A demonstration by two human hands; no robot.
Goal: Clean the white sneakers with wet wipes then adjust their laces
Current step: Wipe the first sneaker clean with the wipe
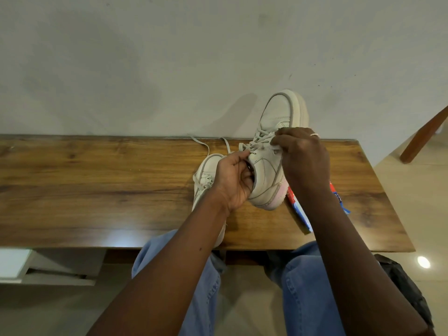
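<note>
I see the wooden tabletop (pixel 97 185) run across the view. A white sneaker (pixel 208 169) lies flat on it near the middle, with its toe toward 12 o'clock. Just to its right, the left hand (pixel 234 180) grips the heel opening of the second sneaker (pixel 268 174). That shoe is tipped up, toe pointing to 1 o'clock. The right hand (pixel 303 154) pinches its laces (pixel 257 141) near the tongue. At 5 o'clock from that shoe, a blue and red wipes pack (pixel 297 210) lies under the right forearm.

Glossy wood-grain table (pixel 97 190), matt leather-like sneaker (pixel 274 117), denim jeans (pixel 305 287).
</note>
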